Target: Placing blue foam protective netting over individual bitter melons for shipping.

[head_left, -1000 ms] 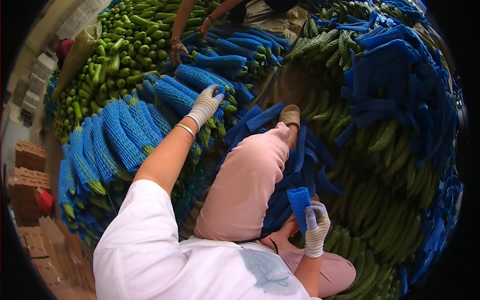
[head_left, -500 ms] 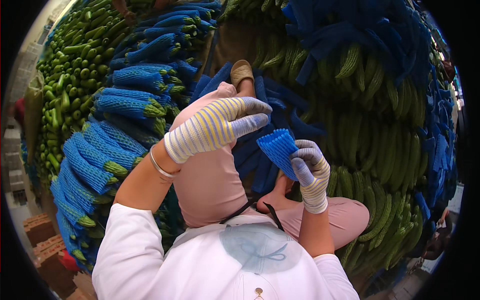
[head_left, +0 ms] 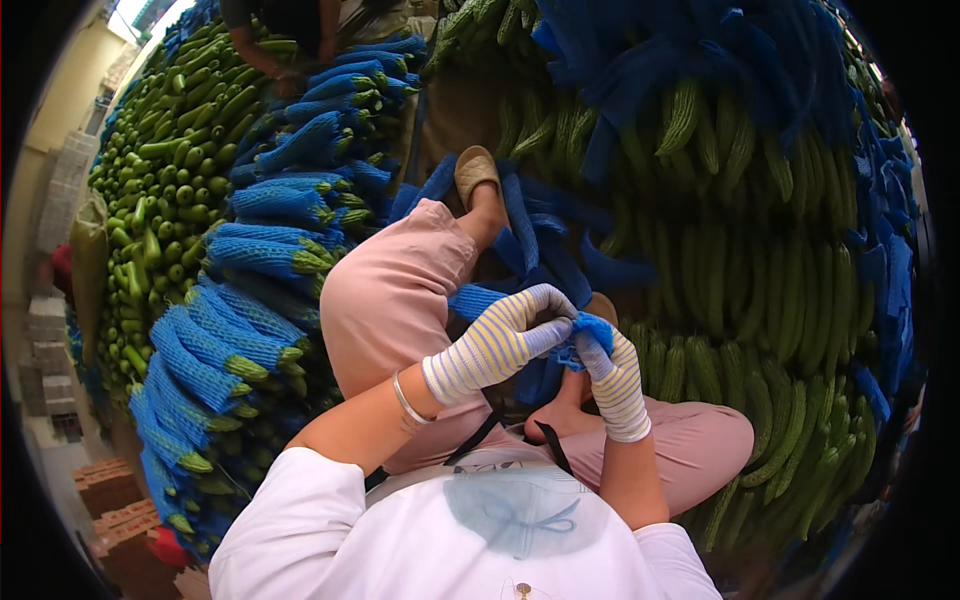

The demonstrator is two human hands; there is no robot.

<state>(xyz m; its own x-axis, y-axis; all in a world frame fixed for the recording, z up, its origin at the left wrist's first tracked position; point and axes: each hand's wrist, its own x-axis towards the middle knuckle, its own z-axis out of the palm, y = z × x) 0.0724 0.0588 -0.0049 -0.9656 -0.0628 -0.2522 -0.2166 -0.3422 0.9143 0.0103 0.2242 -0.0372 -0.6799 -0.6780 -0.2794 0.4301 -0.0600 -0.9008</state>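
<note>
In front of my lap both gloved hands meet at a small blue foam net sleeve (head_left: 594,330), which is bunched up between the fingers. My left hand (head_left: 510,338), in a striped knit glove, reaches across from the left, thumb and fingertips closed at the sleeve's edge. My right hand (head_left: 616,385), gloved alike, is closed around the sleeve from the right. Part of the sleeve is hidden by the fingers. Just beyond lie more blue net sleeves (head_left: 530,225), loose on the ground by my slippered foot.
Left of me, long green gourds in blue net sleeves (head_left: 200,340) lie in a stacked row. Behind it is a heap of bare green gourds (head_left: 165,225), with another person's arm (head_left: 255,55) at its far end. Ridged bitter gourds (head_left: 700,280) are piled along my right.
My left hand has come down and right to meet the right hand. The sleeve, spread out before, is now bunched between both hands. At the far left, another person's arms show more.
</note>
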